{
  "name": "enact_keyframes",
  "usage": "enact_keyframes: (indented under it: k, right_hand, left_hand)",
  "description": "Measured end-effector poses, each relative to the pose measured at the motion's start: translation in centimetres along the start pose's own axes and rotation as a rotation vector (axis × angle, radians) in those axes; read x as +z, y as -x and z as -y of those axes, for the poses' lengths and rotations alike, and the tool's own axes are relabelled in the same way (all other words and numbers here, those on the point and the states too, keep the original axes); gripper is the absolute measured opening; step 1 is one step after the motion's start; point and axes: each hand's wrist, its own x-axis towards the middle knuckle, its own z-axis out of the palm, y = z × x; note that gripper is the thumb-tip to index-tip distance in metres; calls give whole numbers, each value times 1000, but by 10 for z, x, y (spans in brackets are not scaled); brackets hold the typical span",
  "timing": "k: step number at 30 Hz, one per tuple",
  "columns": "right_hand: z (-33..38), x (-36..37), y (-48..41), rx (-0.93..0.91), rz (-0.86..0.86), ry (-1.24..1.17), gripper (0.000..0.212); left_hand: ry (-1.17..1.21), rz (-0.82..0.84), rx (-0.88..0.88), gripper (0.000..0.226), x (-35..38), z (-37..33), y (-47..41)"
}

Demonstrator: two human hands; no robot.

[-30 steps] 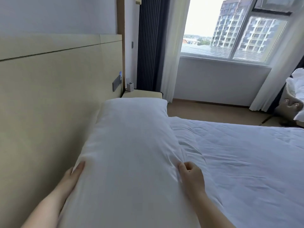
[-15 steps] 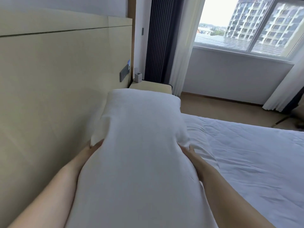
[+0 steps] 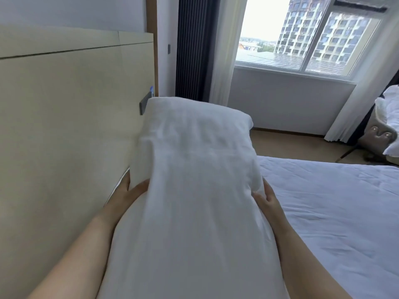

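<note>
A long white pillow (image 3: 194, 180) fills the middle of the view, its far end raised off the bed. My left hand (image 3: 127, 190) grips its left side next to the headboard, with the fingers tucked under the fabric and hidden. On the pillow's right side my right hand (image 3: 266, 196) holds the edge, its fingers curled round and partly buried in the cloth. Both forearms run along the pillow's sides. The white bed sheet (image 3: 334, 208) lies wrinkled to the right.
A beige wooden headboard (image 3: 64, 126) stands close on the left, with a grey switch panel (image 3: 145, 102). A window (image 3: 302, 39) with white curtains is ahead. An armchair with white bedding (image 3: 386, 130) sits at far right, past the wooden floor (image 3: 291, 145).
Both hands slid from lying on the pillow's near edges to gripping its sides. The pillow's far end has risen off the bed and now hides the bedside table.
</note>
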Motion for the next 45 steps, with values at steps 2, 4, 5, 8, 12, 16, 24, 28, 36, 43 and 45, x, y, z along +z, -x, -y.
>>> enact_keyframes:
  k: [2,4,5,8,12,16,24,28,36,43,45]
  right_hand:
    - [-15,-6,6,78,10,1,95]
    - [-22,-11,9,166,10,-35,84]
    - [-27,-13,6,191,3,-31,77]
    - [-30,-13,2,195,-46,35,55]
    - [-26,-9,-2,263,-210,105,55]
    - [23,4,-4,-50,-459,565,57]
    - [-4,98,8,-338,225,1120,72]
    - [-39,52,-1,-57,-3,1138,70]
    - [-45,38,45,-364,-293,971,50]
    - [-81,27,78,-359,-220,1017,60]
    - [-78,19,85,-203,-206,893,79]
  left_hand:
    - [-4,67,-50,68,9,14,5]
    - [3,71,-110,69,11,23,9]
    - [-1,76,-108,64,10,28,9]
    - [-42,139,-57,90,14,21,13]
    - [-89,165,-136,100,5,21,11]
    - [-379,-34,-130,65,10,16,19]
    - [-1036,-130,73,102,57,37,61]
    - [-1144,7,110,61,60,51,72]
    - [-1062,-45,25,104,63,50,71]
    - [-928,-88,-129,65,37,53,106]
    - [-835,-116,-190,61,28,58,120]
